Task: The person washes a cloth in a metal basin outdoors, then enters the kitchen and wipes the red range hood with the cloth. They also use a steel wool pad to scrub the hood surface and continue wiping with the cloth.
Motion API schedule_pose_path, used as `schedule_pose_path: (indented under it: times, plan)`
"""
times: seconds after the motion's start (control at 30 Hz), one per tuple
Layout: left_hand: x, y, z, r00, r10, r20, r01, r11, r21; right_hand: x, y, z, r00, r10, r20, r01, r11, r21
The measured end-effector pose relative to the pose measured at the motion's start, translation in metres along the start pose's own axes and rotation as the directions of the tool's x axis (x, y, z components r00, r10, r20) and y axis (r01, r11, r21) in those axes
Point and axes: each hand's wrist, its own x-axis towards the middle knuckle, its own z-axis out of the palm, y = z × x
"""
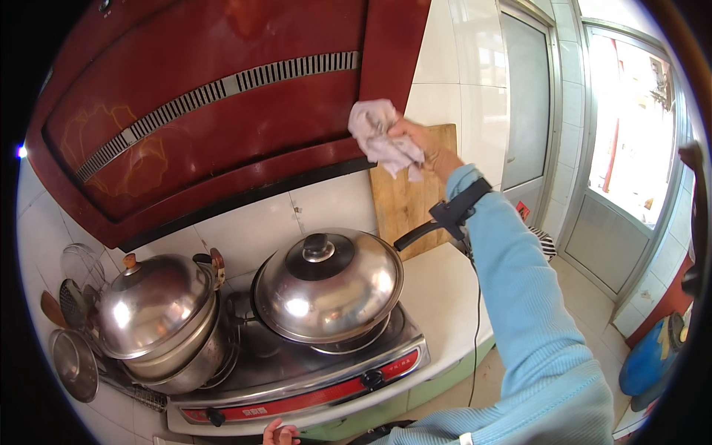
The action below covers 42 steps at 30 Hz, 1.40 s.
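My right hand [414, 136] grips a crumpled pale pink cloth [374, 130]. The cloth overlaps the lower right edge of a dark red range hood [267, 111]; whether it touches the hood I cannot tell. My left hand [280, 433] shows only as a few fingers at the bottom edge of the view. It is close to the front of the two-burner gas stove [311, 397], and the picture edge cuts off the rest of it. Under the hood, a wok with a domed steel lid [347, 283] sits on the right burner.
A lidded steamer pot [161, 311] occupies the left burner. Ladles, strainers and a small steel pan [74, 364] hang at the far left. Behind the wok's black handle [417, 235], a wooden cutting board [409, 206] leans on the tiled wall. A blue drum [648, 356] stands right.
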Motion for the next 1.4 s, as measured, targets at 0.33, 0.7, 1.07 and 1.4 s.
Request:
schedule_pose_path:
  times: [0.33, 0.7, 1.07, 1.4]
  plan:
    - [0.004, 0.007, 0.019, 0.997, -0.043, -0.059, 0.045, 0.998, 0.033, 0.087, -0.122, 0.015, 0.252, -0.96, 0.125, 0.403, -0.013, -0.915]
    - [0.001, 0.0, 0.011, 0.99, -0.035, -0.137, 0.036, 0.999, -0.001, 0.047, 0.028, -0.009, 0.618, -0.786, -0.015, 0.203, 0.178, -0.963]
    - [0.037, -0.01, 0.018, 0.996, 0.036, -0.083, -0.036, 0.999, -0.004, 0.109, -0.158, 0.038, 0.055, -0.965, 0.258, 0.286, -0.233, -0.93]
    - [0.04, -0.005, 0.016, 0.987, 0.162, 0.0, -0.162, 0.986, -0.03, 0.044, -0.055, 0.015, 0.766, -0.611, 0.197, 0.044, -0.256, -0.966]
